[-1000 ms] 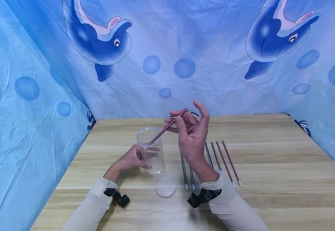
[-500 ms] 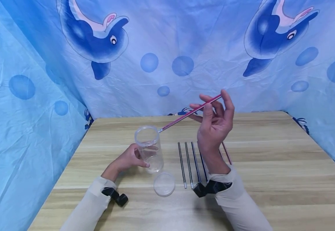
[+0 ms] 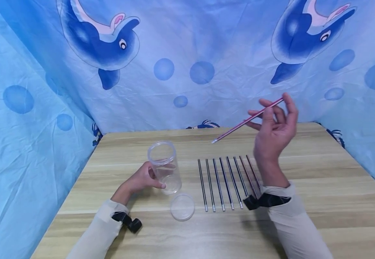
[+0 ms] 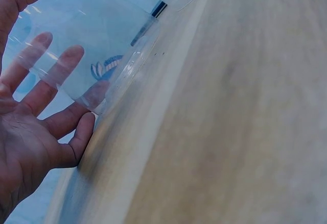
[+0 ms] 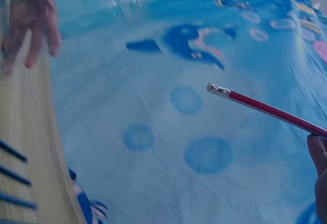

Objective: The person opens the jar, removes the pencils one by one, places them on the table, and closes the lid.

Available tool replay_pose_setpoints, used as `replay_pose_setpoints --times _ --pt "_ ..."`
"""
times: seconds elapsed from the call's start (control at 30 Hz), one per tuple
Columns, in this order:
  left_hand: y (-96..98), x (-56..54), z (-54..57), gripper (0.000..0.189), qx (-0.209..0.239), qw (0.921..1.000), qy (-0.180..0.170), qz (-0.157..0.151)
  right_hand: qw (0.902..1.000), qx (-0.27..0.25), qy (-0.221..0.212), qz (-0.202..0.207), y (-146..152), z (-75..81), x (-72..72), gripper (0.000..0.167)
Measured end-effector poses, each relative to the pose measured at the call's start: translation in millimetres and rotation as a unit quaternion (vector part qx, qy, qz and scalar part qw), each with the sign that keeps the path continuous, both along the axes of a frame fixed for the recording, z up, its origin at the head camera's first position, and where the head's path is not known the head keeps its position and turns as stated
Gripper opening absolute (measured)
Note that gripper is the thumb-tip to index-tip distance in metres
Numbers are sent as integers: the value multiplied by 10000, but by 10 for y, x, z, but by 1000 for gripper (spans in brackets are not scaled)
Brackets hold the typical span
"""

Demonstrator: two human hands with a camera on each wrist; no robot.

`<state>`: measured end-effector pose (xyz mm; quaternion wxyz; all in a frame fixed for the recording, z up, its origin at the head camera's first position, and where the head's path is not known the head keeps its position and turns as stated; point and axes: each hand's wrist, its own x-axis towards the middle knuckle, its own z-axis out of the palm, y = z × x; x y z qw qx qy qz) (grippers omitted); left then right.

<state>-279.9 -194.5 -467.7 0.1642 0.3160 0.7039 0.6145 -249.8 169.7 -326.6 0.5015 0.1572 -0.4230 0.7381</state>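
My left hand [image 3: 142, 178] holds a clear plastic jar [image 3: 167, 172] upright on the table, thumb in front and fingers around its far side. The left wrist view shows the fingers through the wall of the jar [image 4: 115, 30]. Raised above the table's far right, my right hand [image 3: 274, 133] pinches a red pencil [image 3: 236, 128] between thumb and fingers. The pencil slants down to the left, its white eraser end lowest and apart from the jar. In the right wrist view, the metal band and eraser of the pencil [image 5: 271, 107] show clearly.
Several dark, blue and red pencils [image 3: 218, 185] lie side by side in a row on the wooden table [image 3: 323, 201], eraser ends toward me. My right forearm covers part of the reddish ones. A round clear lid [image 3: 182, 207] lies in front of the jar. Blue dolphin-print cloth [image 3: 200, 104] hangs behind.
My right hand has moved right and up, carrying the red pencil from the jar's mouth to above the pencil row. The left hand and the jar stay in place.
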Motion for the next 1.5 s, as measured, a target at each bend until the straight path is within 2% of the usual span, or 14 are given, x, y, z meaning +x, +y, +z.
replay_pose_setpoints --times 0.1,0.23,0.33,0.43,0.5,0.57,0.63,0.73,0.83,0.97,1.07,1.23,1.4,1.5 --pt "3 16 -4 73 -92 10000 2 16 9997 -71 -177 -137 278 -14 0 37" --pt "15 31 1 74 -267 9996 6 88 9993 -45 -365 -79 624 -67 35 38" --pt "26 31 22 75 -307 9994 -31 167 9968 126 -712 328 866 -114 74 40" --pt "34 21 33 75 -331 9993 -71 174 9844 787 -1402 719 1096 -201 108 43" --pt "36 14 31 75 -368 9992 -52 156 9675 1425 -1850 970 1232 -304 103 44" --pt "37 12 26 75 -382 9991 -39 153 9417 2129 -2305 1212 1348 -430 71 45" --pt "36 13 19 75 -381 9991 -3 158 9096 2807 -2691 1465 1445 -569 12 45" --pt "43 14 16 75 -308 9994 20 123 8547 3707 -3211 1701 1541 -767 -95 41" --pt "51 17 18 75 -188 9998 26 15 8080 4204 -3635 1958 1599 -929 -190 37" --pt "49 30 31 76 -126 9999 10 27 7614 4410 -4145 2325 1633 -1057 -251 37" --pt "39 31 35 76 -108 9999 18 70 7389 4469 -4415 2436 1635 -1098 -265 41" --pt "23 28 34 75 -54 10000 19 27 7207 4482 -4655 2510 1604 -1171 -305 42" --pt "5 39 38 74 -52 10000 44 30 6939 4699 -4882 2438 1548 -1275 -354 41" --pt "8 42 38 74 -63 10000 65 42 6833 4833 -4943 2348 1508 -1301 -363 41"
